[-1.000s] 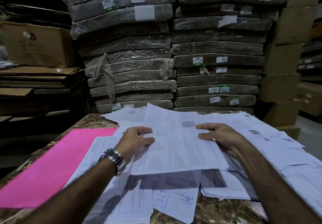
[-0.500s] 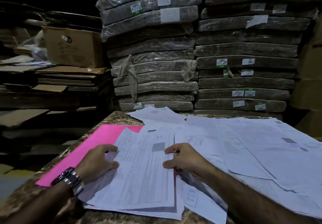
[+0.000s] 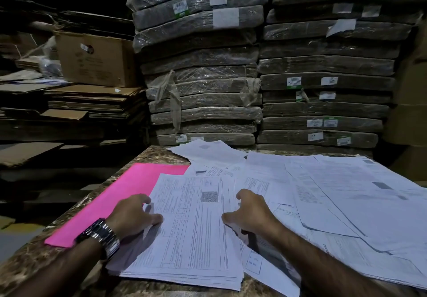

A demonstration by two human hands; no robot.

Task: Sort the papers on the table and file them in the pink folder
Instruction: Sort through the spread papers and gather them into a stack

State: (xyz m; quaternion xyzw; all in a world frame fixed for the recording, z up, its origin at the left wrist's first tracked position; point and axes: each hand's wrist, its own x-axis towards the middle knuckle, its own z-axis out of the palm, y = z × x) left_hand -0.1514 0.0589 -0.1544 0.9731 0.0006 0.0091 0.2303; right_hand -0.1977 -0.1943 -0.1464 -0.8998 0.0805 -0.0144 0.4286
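A pink folder (image 3: pixel 120 199) lies flat on the left part of the marble table (image 3: pixel 30 266). Partly over its right edge sits a stack of printed papers (image 3: pixel 194 232) in front of me. My left hand (image 3: pixel 135 215), a metal watch on its wrist, holds the stack's left edge with its thumb on the top sheet. My right hand (image 3: pixel 253 213) holds the right edge with curled fingers and the thumb on the paper. Several loose sheets (image 3: pixel 351 195) spread overlapping across the table's right half, and a few more (image 3: pixel 208 152) lie at the far edge.
Tall piles of plastic-wrapped bundles (image 3: pixel 203 77) stand right behind the table. Flattened cardboard (image 3: pixel 92 102) and a brown box (image 3: pixel 94 58) are stacked at the left. The table's left edge drops to a dark floor.
Both hands carried a sheet leftward and laid it on the stack beside the pink folder. They now sit at the stack's two side edges. My view turned left.
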